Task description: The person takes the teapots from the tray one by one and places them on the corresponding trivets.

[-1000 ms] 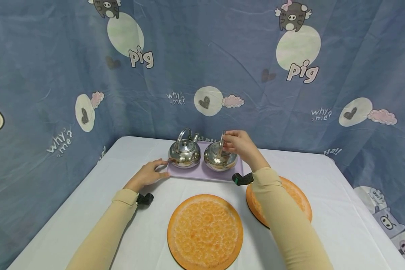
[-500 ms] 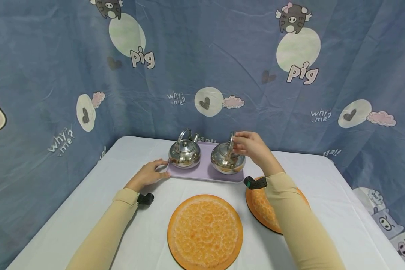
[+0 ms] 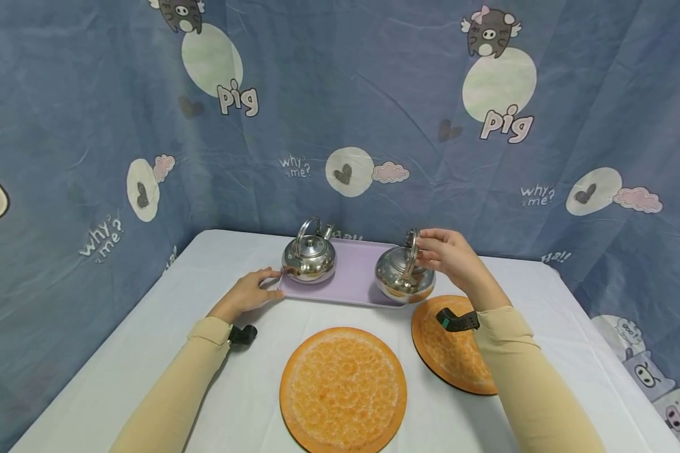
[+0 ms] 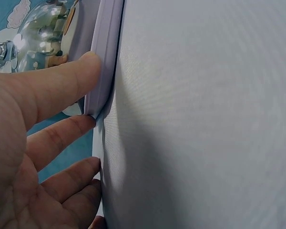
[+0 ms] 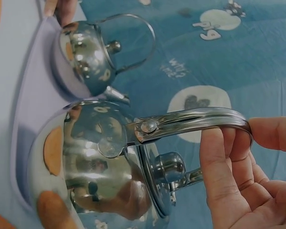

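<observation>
My right hand [image 3: 453, 257] grips the arched handle [image 5: 195, 123] of a shiny steel kettle [image 3: 399, 277], thumb and fingers round it. This kettle overhangs the right end of a lilac tray [image 3: 354, 270]; whether its base clears the tray cannot be told. A matching kettle [image 3: 308, 259] stands upright on the tray's left part, handle raised. At the tray's front left corner, my left hand [image 3: 249, 292] holds the edge between thumb and index finger. The other fingers of that hand hang relaxed below the corner in the left wrist view.
A round, orange-brown mat with a pizza-like print [image 3: 343, 390] lies in front of the tray on the white-covered table [image 3: 260, 390]. Another such mat [image 3: 447, 340] lies at the right, partly under my right forearm. A blue patterned curtain [image 3: 294, 113] hangs behind the table.
My right hand has carried its kettle rightward from beside the other kettle, past the tray's right edge and slightly towards me. My left hand, the tray and the left kettle have stayed put.
</observation>
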